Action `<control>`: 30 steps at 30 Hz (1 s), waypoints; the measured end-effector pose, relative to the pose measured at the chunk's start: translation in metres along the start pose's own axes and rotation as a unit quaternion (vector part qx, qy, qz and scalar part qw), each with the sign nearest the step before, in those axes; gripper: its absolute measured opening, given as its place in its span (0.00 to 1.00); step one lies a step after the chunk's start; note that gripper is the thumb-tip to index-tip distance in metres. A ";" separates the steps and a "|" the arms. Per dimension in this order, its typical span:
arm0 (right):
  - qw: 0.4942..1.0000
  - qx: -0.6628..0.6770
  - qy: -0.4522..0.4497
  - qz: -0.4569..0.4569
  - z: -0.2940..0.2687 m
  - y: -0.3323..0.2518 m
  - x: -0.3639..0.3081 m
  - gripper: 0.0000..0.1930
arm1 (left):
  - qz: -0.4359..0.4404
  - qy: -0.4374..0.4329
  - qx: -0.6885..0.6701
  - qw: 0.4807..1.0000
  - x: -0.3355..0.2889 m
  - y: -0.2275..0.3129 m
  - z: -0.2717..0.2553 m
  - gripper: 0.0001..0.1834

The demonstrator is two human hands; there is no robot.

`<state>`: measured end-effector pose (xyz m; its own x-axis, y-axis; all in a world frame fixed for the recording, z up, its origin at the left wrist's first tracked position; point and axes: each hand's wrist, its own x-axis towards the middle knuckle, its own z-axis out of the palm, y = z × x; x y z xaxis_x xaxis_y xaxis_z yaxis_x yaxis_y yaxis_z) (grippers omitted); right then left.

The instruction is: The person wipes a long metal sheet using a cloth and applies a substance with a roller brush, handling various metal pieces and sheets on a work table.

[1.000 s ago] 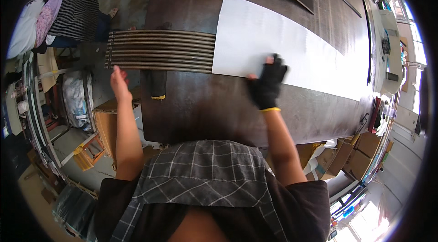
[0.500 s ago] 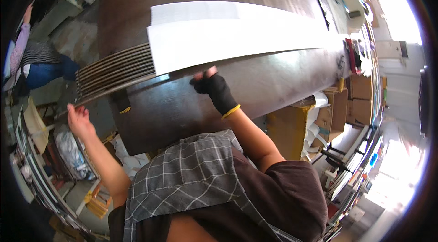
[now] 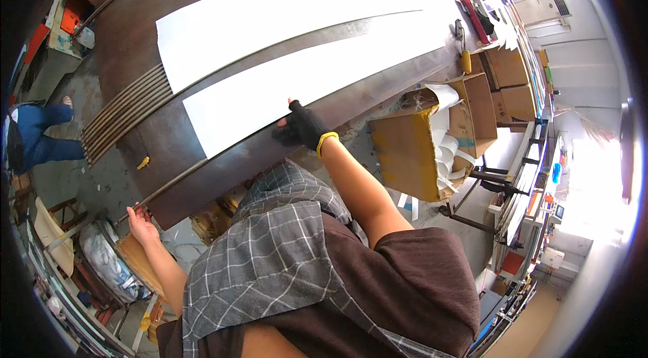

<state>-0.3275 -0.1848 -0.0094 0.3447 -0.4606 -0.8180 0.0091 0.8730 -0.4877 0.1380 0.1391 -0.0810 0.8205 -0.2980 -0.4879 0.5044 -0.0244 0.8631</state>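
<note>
My bare left hand [image 3: 142, 226] closes its fingertips on the end of a long thin rod [image 3: 172, 186], beyond the table's left corner. The rod runs along the near edge of a white strip-shaped sheet [image 3: 270, 91]. Around that edge curls my right hand [image 3: 304, 127], in a black fingerless glove with a yellow cuff; its lower fingers are partly blurred. Farther back lies a second long white sheet [image 3: 270, 20]. Several parallel rods [image 3: 128, 112] stick out from under its left end and overhang the dark table [image 3: 152, 152].
An open cardboard box [image 3: 405, 145] with curled white scraps stands at the table's near right. Yellow-handled scissors [image 3: 466, 58] lie at the right end. Another person's legs [image 3: 47, 132] show at the far left. A rack [image 3: 503, 216] stands to the right.
One rod, with a white sheet along it, has come toward me, away from the other rods. A strip of bare table now separates the two sheets. Both hands have moved nearer my body.
</note>
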 end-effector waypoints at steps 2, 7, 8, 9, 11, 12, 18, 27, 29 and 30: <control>0.949 -0.276 0.055 -0.140 -0.008 -0.007 -0.014 0.34 | -0.036 -0.025 0.009 0.999 -0.008 -0.010 -0.001 0.24; 0.649 -0.527 0.218 -0.503 -0.026 -0.039 -0.036 0.30 | 0.306 0.094 0.459 0.829 -0.043 -0.009 0.027 0.28; 0.595 -0.559 0.220 -0.534 -0.038 -0.041 -0.027 0.32 | 0.419 0.019 0.545 0.726 -0.092 -0.003 0.082 0.27; 0.541 -0.588 0.216 -0.562 -0.050 -0.043 -0.017 0.34 | 0.517 -0.053 0.612 0.596 -0.136 0.004 0.127 0.26; 0.532 -0.646 0.194 -0.513 -0.082 -0.045 -0.002 0.37 | 0.488 -0.158 0.695 0.504 -0.152 -0.002 0.157 0.19; 0.543 -0.643 0.174 -0.511 -0.115 -0.051 0.010 0.41 | 0.459 -0.174 0.706 0.510 -0.142 -0.001 0.156 0.16; 0.510 -0.658 0.334 -0.441 -0.344 -0.163 0.036 0.45 | 0.334 -0.193 0.758 0.527 -0.170 0.013 0.190 0.11; 0.561 -0.635 0.494 -0.198 -0.558 -0.317 0.052 0.43 | 0.299 -0.197 0.806 0.472 -0.107 0.007 0.119 0.13; 0.413 -0.733 0.488 -0.233 -0.546 -0.292 0.043 0.42 | 0.291 -0.192 0.820 0.454 -0.121 0.008 0.157 0.13; 0.399 -0.757 0.426 -0.292 -0.518 -0.276 0.037 0.41 | 0.311 -0.202 0.816 0.443 -0.134 0.009 0.180 0.13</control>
<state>-0.8033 -0.5258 -0.0637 0.2492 -0.9652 0.0790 -0.9463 -0.2254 0.2319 -0.0155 0.0072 0.0152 0.3821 -0.8701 -0.3114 -0.9229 -0.3763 -0.0812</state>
